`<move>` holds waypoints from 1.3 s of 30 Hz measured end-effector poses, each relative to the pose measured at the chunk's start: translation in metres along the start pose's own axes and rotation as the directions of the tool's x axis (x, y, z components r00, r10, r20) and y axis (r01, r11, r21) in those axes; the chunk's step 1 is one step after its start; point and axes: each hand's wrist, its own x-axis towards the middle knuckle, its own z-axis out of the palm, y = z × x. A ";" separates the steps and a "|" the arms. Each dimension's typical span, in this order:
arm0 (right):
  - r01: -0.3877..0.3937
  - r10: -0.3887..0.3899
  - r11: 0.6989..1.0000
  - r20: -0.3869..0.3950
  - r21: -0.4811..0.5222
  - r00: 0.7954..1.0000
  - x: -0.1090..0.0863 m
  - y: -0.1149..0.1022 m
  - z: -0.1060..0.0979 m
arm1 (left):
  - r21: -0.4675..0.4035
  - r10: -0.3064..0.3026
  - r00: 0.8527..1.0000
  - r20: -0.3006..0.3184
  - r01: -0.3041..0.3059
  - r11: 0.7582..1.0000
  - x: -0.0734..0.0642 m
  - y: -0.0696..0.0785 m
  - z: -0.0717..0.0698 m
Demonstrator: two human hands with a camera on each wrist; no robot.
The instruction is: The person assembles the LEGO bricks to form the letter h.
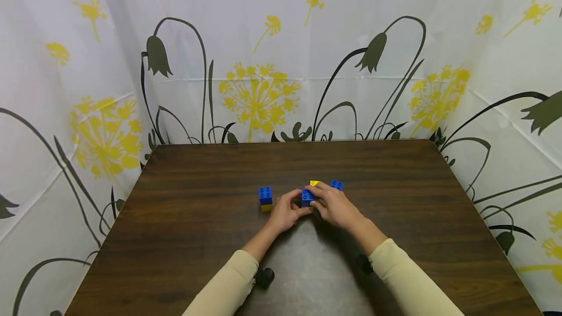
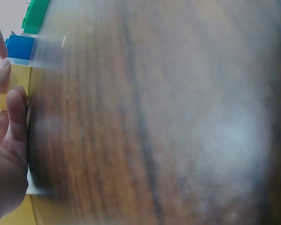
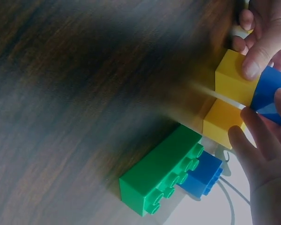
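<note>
Between my hands in the head view is a blue toy building brick (image 1: 308,199) with studs on top. The right wrist view shows it joined to a yellow brick (image 3: 232,75). My left hand (image 1: 284,212) pinches the yellow brick, its thumb (image 3: 254,68) on one face. The fingers of my right hand (image 1: 337,205) are around the blue brick (image 3: 268,89). Just beyond them stands another yellow brick (image 3: 220,123), mostly covered by my right hand in the head view.
Left of my hands stands a stack, a blue brick (image 1: 265,194) on a yellow one (image 1: 266,207). Behind my right hand is another blue brick (image 1: 336,185). A long green brick (image 3: 159,171) lies beside it. A patterned curtain (image 1: 263,52) hangs behind the wooden table (image 1: 197,238).
</note>
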 end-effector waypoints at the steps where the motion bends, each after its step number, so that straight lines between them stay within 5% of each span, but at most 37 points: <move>1: 0.002 -0.002 1.000 0.002 -0.005 1.000 0.000 0.000 0.000 | -0.005 -0.003 1.000 -0.001 0.003 1.000 0.000 0.000 0.000; 23: -0.010 0.010 1.000 0.007 0.014 1.000 -0.003 0.002 0.000 | 0.064 -0.005 0.999 -0.034 0.007 0.998 -0.002 0.005 0.003; 28: -0.007 0.007 1.000 -0.001 0.027 1.000 -0.003 0.003 0.001 | 0.025 -0.024 0.998 -0.056 0.025 0.999 -0.008 0.004 0.004; 34: -0.026 0.026 0.999 0.001 0.039 1.000 -0.002 0.003 0.001 | -0.091 -0.053 0.995 -0.085 0.045 0.995 -0.022 0.009 0.000; 39: -0.042 0.042 0.998 0.000 0.049 0.999 -0.002 0.005 0.004 | -0.069 -0.017 0.982 -0.187 0.004 0.998 -0.043 0.018 -0.008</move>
